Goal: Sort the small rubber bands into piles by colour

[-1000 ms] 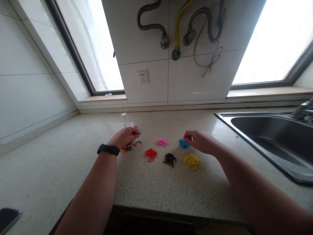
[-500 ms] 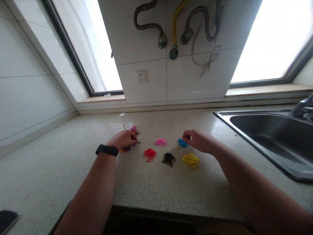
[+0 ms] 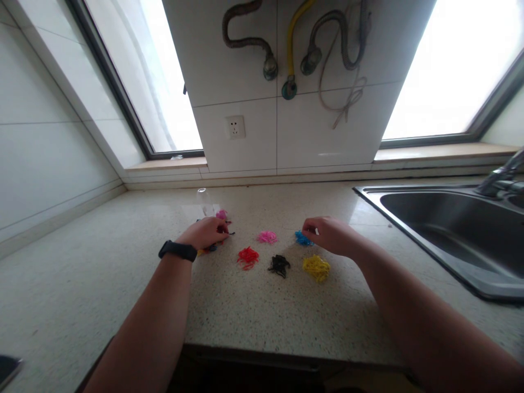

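Observation:
My left hand (image 3: 207, 233), with a dark band at the wrist, is closed in a pinch over a mixed-colour pile of rubber bands (image 3: 204, 250). A black rubber band (image 3: 232, 233) sticks out from its fingertips. My right hand (image 3: 327, 234) is at the blue rubber bands (image 3: 302, 238), fingers pinched together at their right edge; what is between them is too small to tell. Between the hands lie pink rubber bands (image 3: 267, 237), red rubber bands (image 3: 248, 257), black rubber bands (image 3: 280, 266) and yellow rubber bands (image 3: 316, 267), each in a separate heap.
Behind my left hand stand a clear cup (image 3: 203, 201) and a bright pink bundle (image 3: 221, 214). A steel sink (image 3: 409, 240) with a faucet (image 3: 501, 177) is set into the speckled countertop (image 3: 245, 311) at right. A dark flat object (image 3: 8, 368) lies at the lower left.
The whole view has shifted slightly. The black rubber band now shows a little farther out from my left fingertips. My right hand stays at the blue heap.

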A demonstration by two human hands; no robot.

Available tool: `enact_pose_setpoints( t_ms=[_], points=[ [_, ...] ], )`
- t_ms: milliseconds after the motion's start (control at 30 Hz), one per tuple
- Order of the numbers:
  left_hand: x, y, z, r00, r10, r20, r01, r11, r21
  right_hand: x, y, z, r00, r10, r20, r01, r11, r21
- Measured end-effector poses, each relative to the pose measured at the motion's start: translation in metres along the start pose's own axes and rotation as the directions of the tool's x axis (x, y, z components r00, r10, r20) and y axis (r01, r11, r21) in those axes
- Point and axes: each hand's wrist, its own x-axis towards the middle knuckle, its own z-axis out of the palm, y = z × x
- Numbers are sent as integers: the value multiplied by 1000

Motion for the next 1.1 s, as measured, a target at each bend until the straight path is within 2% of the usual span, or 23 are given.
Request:
enact_pose_setpoints(
  t_ms=[867,967,1100],
  points=[
    [0,13,0,999,41,-12,-41,999,14,1,0,2,1000,-13,-16,13,1000,-12],
    [0,22,-2,995,74,-61,-77,996,-40,0,-1,2,999,-13,-32,13,1000,-10],
    [0,48,-2,975,155,-162,-181,971,-156,0,-1,1,999,-16,-37,16,1000,-14]
  ],
)
